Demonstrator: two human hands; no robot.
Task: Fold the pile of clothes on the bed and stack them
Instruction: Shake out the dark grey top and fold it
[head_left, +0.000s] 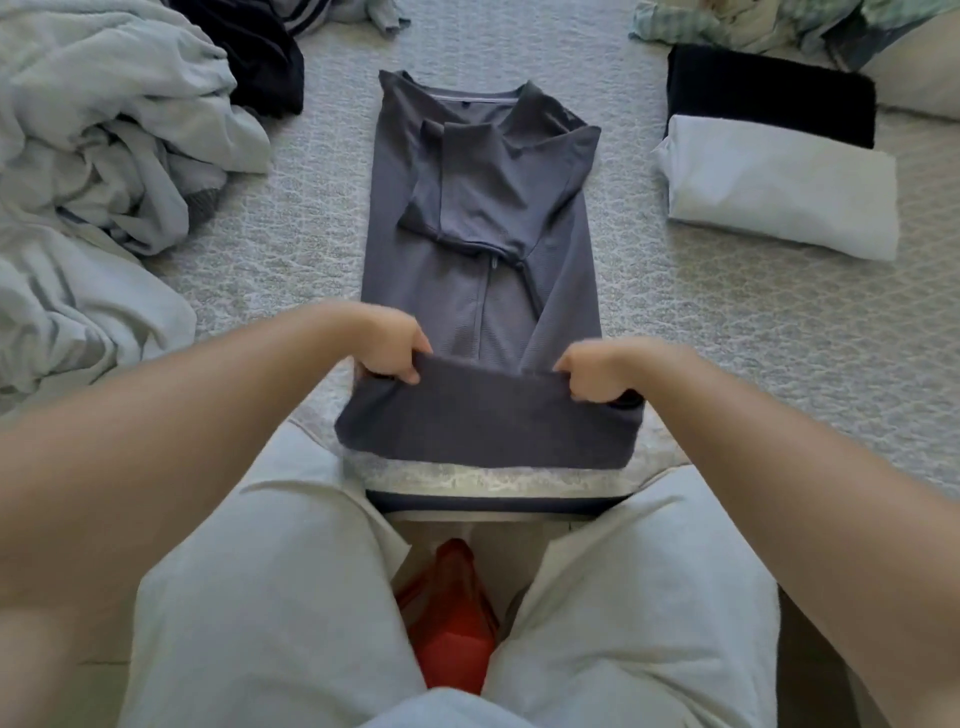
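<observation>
Nearby, folded white garment (779, 182) (unobstructed).

Two hands grip one grey shirt (480, 249) — the left hand (389, 349) and the right hand (597, 371) each pinch its lifted near hem, one at either side. Beyond the grip and off to the right hand's side lie two folded garments: one white folded piece (779, 187) and one black folded piece (769, 93) touching behind it. Out past the left hand's side sits one heap of pale blue fabric (104, 156), and one dark garment (254, 52) lies farther off behind it. At the far right corner there is one loose tangle of checked cloth (727, 21) — its separate pieces cannot be counted.
</observation>
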